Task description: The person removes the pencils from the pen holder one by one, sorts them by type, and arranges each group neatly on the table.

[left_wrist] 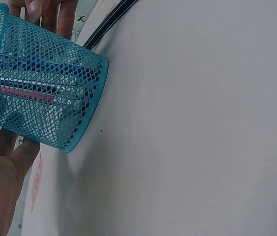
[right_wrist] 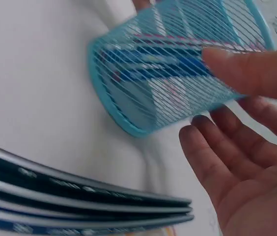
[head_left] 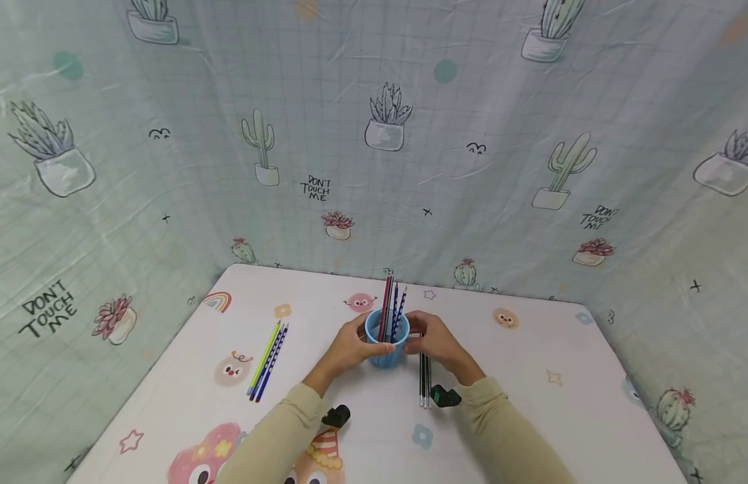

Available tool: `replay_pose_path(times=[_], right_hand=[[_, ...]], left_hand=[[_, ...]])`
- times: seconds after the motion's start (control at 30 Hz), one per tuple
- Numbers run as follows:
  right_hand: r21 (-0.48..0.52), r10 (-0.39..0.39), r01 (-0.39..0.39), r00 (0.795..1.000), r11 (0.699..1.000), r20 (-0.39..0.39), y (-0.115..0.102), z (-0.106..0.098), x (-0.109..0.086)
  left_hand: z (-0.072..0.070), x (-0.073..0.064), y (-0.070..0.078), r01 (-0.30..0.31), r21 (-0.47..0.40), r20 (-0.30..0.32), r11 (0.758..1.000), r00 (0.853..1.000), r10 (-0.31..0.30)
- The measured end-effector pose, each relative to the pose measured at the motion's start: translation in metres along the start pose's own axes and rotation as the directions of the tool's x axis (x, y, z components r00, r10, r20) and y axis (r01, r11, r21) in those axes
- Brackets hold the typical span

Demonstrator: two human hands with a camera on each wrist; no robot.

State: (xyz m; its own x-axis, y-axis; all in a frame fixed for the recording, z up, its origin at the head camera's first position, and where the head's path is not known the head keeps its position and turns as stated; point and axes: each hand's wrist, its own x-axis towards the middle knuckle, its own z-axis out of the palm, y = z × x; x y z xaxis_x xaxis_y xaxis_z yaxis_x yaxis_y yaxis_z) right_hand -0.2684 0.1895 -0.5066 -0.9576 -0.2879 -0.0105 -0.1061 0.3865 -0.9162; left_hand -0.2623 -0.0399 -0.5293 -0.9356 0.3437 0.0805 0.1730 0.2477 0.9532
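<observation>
Here, blue cup (head_left: 384, 360): grasped by left hand (head_left: 351, 344)
Right hand (head_left: 435, 338): loosely spread alongside
Dark pencils (head_left: 425, 383): laid near right hand

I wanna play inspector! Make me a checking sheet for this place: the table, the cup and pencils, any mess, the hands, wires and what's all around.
Surface: white table with printed faces, stars and flowers.
Job's things: blue mesh cup with red and blue pencils inside; yellow-green and blue pencils lying to its left; dark pencils lying to its right.
Clutter: nothing seen.
Grips: left hand holds the cup; right hand is at its other side, fingers loosely open.
Cables: nothing seen.
Surroundings: cloth printed with cacti, behind and beside the table.
</observation>
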Motion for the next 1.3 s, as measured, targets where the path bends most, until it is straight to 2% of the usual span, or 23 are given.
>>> replay_pose_path(times=[0.1,0.2,0.47,0.67,0.77,0.83,0.93,1.0,1.07,1.17,1.3], right_hand=[[0.035,-0.018,0.017,0.999,0.999,0.034,-0.002,0.009,-0.004],[0.040,-0.019,0.018,0.999,0.999,0.028,-0.002,0.018,-0.004],[-0.140,-0.060,0.051,0.997,0.989,-0.058,-0.001,0.029,0.002],[-0.137,-0.032,0.021,0.997,0.990,-0.073,-0.002,0.028,0.002],[-0.132,-0.025,0.014,0.997,0.991,-0.078,0.000,0.029,0.003],[-0.130,-0.028,0.017,0.996,0.991,-0.083,0.001,0.029,0.004],[-0.123,-0.023,0.011,0.995,0.992,-0.096,0.002,0.028,0.004],[-0.118,-0.019,0.007,0.995,0.993,-0.102,0.002,0.028,0.004],[-0.111,-0.017,0.006,0.995,0.994,-0.102,0.002,0.028,0.004],[-0.107,-0.034,0.024,0.995,0.994,-0.097,0.002,0.029,0.003],[-0.103,-0.045,0.035,0.995,0.994,-0.092,0.002,0.030,0.001]], left_hand=[[0.001,0.000,-0.002,-0.011,-0.005,0.000,1.000,1.000,0.011],[0.002,0.000,-0.003,-0.003,-0.015,0.000,1.000,1.000,0.003],[0.004,0.000,-0.001,0.010,-0.050,-0.015,0.999,1.000,-0.011],[0.000,-0.002,0.010,0.020,-0.061,0.005,0.998,1.000,-0.019],[-0.004,-0.003,0.020,0.008,-0.063,-0.044,0.998,0.999,-0.010],[-0.006,-0.002,0.027,-0.023,-0.055,-0.118,0.998,0.993,0.016],[-0.005,0.001,0.040,-0.093,-0.044,-0.243,0.995,0.967,0.079],[-0.002,0.004,0.047,-0.136,-0.064,-0.295,0.989,0.949,0.112],[0.003,0.006,0.052,-0.159,-0.099,-0.314,0.982,0.942,0.120],[0.011,0.009,0.057,-0.163,-0.143,-0.308,0.976,0.945,0.113],[0.022,0.012,0.059,-0.111,-0.079,-0.313,0.991,0.946,0.082]])
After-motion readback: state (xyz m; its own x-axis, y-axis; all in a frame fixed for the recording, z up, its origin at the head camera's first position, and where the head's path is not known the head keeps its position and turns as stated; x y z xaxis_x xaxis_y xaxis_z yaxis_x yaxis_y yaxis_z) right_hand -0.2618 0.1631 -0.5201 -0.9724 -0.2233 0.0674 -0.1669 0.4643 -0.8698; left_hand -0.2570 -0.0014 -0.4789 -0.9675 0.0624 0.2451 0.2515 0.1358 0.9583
